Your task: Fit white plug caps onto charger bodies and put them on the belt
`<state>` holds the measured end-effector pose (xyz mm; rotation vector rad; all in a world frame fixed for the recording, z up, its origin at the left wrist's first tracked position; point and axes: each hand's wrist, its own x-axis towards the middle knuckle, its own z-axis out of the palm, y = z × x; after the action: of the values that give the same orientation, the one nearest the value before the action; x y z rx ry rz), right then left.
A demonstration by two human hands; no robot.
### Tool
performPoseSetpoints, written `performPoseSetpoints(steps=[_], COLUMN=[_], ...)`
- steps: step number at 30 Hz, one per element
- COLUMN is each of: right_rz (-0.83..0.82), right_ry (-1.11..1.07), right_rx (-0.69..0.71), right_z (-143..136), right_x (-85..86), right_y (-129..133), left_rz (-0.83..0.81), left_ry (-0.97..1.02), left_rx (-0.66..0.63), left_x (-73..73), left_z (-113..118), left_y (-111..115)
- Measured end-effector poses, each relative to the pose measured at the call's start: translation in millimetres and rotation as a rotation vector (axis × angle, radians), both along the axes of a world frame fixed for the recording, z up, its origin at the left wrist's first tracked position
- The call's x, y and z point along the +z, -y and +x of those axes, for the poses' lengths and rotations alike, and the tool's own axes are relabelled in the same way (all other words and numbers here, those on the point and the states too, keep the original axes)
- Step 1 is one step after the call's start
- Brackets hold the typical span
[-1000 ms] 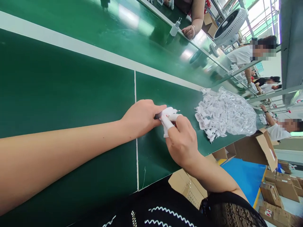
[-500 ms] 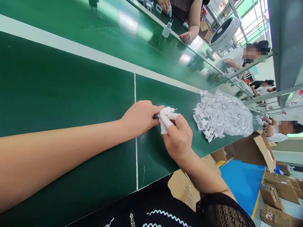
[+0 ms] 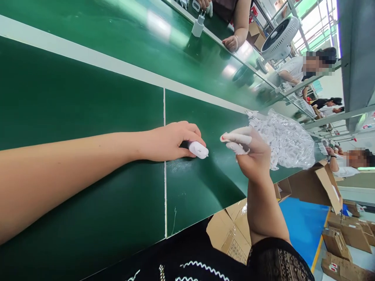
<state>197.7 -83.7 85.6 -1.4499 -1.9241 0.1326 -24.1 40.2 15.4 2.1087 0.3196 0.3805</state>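
Note:
My left hand [image 3: 178, 140] rests low over the green table. Its thumb and fingers are closed on a white charger plug [image 3: 198, 150], a small rounded block whose end points to the right. To the right, my right hand [image 3: 252, 152] is raised above the table, apart from the plug. White finger covers wrap several of its fingers, which are stretched out to the left with nothing seen between them. Behind that hand lies a heap of white plug parts [image 3: 265, 127], partly hidden by it.
A clear plastic bag [image 3: 293, 142] of white parts lies beside the heap. Across the conveyor belt [image 3: 125, 35], another white charger [image 3: 198, 25] stands near a co-worker's hand [image 3: 231, 43]. Cardboard boxes [image 3: 313, 185] stand right of the table edge; a fan [image 3: 279, 37] is at the back.
My right hand has let go of the plug and moved right toward the heap. My left hand keeps the plug, now lower and tilted. The charger on the belt has shifted slightly left.

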Motion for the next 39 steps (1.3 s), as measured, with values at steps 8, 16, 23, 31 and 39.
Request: performPoseSetpoints(steps=[8, 16, 23, 31, 39], right_rz=[-0.156, -0.220, -0.383, -0.162, -0.318], right_ry=[-0.004, 0.014, 0.126, -0.134, 0.079], right_rx=[0.459, 0.539, 0.564, 0.333, 0.499], right_z=[-15.0, -6.9, 26.3, 3.5, 16.3], right_x=[-8.0, -17.8, -2.9, -10.0, -14.5], right_y=[-52.1, -63.6, -64.1, -46.7, -58.8], left_rz=[-0.017, -0.028, -0.012, 0.041, 0.022], left_ry=[-0.041, -0.003, 0.010, -0.025, 0.032], left_rx=[-0.061, -0.046, -0.003, 0.016, 0.014], left_x=[6.8, 2.2, -1.8, 1.3, -4.0], left_z=[2.2, 1.6, -0.2, 0.3, -2.1], left_y=[-8.2, -7.4, -3.4, -1.0, -1.3])
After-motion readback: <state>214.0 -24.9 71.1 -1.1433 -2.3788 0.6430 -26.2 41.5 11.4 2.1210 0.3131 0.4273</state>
